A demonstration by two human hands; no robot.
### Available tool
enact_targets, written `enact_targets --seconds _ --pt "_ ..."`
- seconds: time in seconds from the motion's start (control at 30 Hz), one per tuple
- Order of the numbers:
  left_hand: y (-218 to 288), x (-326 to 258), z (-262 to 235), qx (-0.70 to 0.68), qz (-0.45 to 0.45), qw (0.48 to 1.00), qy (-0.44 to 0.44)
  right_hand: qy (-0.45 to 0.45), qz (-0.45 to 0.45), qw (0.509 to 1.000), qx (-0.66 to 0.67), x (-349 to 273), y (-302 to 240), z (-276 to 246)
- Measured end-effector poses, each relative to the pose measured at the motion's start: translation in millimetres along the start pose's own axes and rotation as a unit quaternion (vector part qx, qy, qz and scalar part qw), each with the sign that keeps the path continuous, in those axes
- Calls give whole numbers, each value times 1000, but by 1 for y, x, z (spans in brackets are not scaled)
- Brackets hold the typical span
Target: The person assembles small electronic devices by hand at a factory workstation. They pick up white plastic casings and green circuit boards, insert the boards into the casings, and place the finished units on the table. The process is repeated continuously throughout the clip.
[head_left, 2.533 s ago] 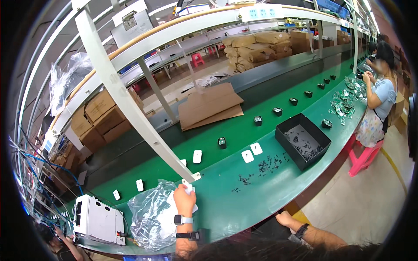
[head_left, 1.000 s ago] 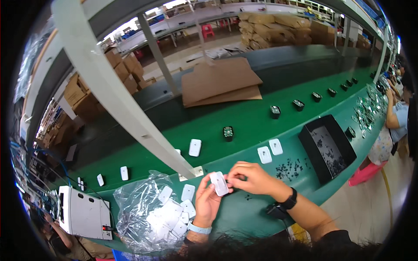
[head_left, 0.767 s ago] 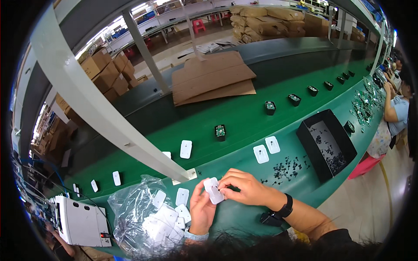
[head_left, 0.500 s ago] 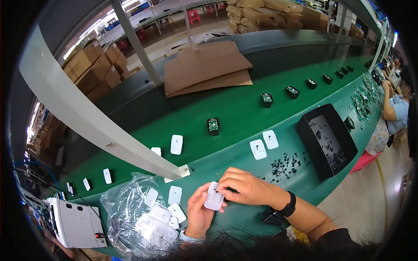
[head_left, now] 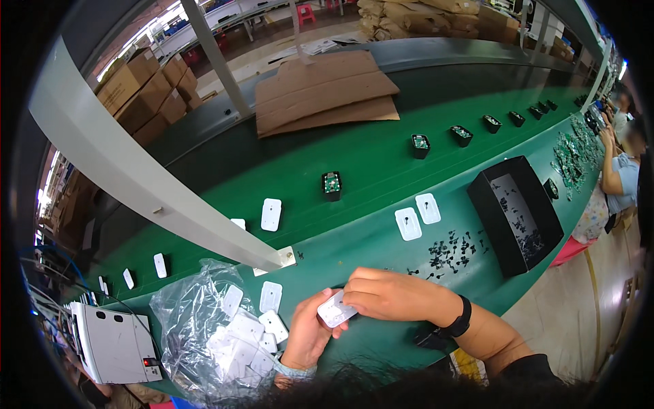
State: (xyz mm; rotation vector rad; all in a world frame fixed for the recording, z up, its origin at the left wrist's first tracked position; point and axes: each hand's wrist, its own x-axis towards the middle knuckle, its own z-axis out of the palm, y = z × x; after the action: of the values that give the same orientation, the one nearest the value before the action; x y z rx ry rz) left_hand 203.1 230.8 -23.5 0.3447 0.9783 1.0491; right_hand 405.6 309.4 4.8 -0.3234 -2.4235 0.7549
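Observation:
A small white plastic cover [head_left: 334, 311] with rounded corners lies tilted in my left hand [head_left: 308, 332], whose fingers and thumb hold its edges. My right hand [head_left: 390, 294] is closed, its fingertips bunched over the cover's upper right end. Whatever those fingertips pinch is hidden behind them. Small black plastic pieces [head_left: 451, 255] lie scattered on the green bench beyond my right hand. Two more white covers [head_left: 408, 224] lie side by side near them. Left of my left hand, several white covers [head_left: 240, 341] are heaped on and beside a clear plastic bag [head_left: 178, 307].
A black box [head_left: 485, 217] with more small black pieces stands at right, near a pile of green circuit boards [head_left: 573, 158]. Black housings [head_left: 332, 185] and white covers sit along the green belt [head_left: 378, 163]. A white post [head_left: 153, 184] rises at left; a co-worker [head_left: 618, 170] sits far right.
The white cover has turned in my left hand from nearly upright to lying more sideways. My right fingertips now overlap its end. The view has shifted slightly.

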Motion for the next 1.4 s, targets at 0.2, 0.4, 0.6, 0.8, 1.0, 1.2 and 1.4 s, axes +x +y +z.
enact_targets --seconds 0.2,0.4,0.6,0.8,1.0,1.2,1.4 --pt "5 -3 0 0 -19 1000 3 4 -20 999 24 2 -2 1" --pt "6 -5 2 59 -2 998 -8 -25 -2 999 29 -1 -2 5" --pt "4 -6 2 65 17 998 -20 -37 9 999 -6 -1 -5 2" --pt "-6 -2 -5 152 44 986 -44 -27 29 999 -6 -2 -7 0" --pt "-16 -2 1 190 127 973 -32 36 153 978 139 -2 -3 5" --pt "-23 3 3 234 215 948 23 57 199 950 233 5 4 3" --pt "-20 20 -14 142 286 940 118 61 301 947 -94 77 58 -2"
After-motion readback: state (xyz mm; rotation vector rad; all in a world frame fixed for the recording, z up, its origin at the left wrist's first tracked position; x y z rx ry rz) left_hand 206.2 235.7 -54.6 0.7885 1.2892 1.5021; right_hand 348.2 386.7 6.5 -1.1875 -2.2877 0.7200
